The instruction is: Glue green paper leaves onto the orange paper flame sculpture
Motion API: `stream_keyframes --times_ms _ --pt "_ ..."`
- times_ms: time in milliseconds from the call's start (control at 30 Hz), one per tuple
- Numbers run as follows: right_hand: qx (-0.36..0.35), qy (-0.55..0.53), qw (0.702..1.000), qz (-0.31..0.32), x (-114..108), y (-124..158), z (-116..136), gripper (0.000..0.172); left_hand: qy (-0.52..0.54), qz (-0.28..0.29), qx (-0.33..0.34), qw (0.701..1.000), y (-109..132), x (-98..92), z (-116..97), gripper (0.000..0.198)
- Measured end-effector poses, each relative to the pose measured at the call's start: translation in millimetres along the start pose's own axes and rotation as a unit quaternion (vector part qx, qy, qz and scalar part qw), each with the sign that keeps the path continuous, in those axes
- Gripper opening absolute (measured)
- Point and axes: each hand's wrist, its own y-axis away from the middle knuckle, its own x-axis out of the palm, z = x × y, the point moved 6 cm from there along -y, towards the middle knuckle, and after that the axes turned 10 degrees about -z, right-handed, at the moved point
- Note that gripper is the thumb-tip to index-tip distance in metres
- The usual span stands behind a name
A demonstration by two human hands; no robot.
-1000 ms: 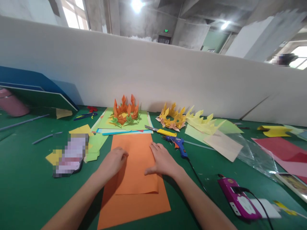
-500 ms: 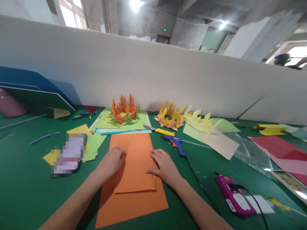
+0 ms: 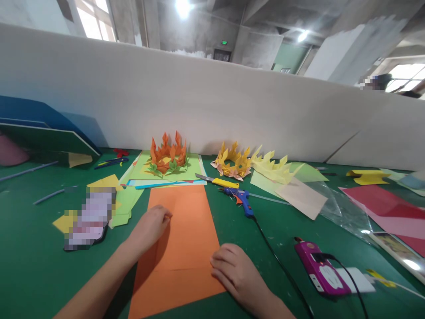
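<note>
A large orange paper sheet (image 3: 186,235) lies before me, with a straight cross line in its lower part; I cannot tell whether this is a crease or the edge of a second sheet on top. My left hand (image 3: 154,226) rests on the sheet's upper left side, fingers curled against the paper. At the lower right edge, near that line, my right hand (image 3: 237,272) has its fingers together and bent over the paper. Its thumb is mostly hidden. Behind the sheet lies a yellow utility knife (image 3: 226,183) with its blade out, and right of it a blue glue gun (image 3: 245,203).
Paper crowns, one orange (image 3: 168,155) and one yellow (image 3: 234,161), stand by the white partition (image 3: 199,97). A phone (image 3: 91,219) lies left on paper scraps. The glue gun's black cord (image 3: 279,261) runs past my right hand near a magenta power strip (image 3: 320,270).
My right hand has moved down toward me along the sheet's right edge, its fingers drawing together. The inner orange layer's raised edge now looks flat. My left hand stays nearly in place.
</note>
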Motion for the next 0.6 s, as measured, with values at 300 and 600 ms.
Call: stream_keyframes --times_ms 300,600 --pt "0.021 0.017 1.0 0.006 -35 -38 -28 0.027 0.001 -0.018 0.008 1.0 5 -4.6 -1 0.028" --pt "0.248 0.207 0.943 0.083 -49 -145 -170 0.02 -0.012 -0.087 0.003 0.996 1 -19.1 4 0.028"
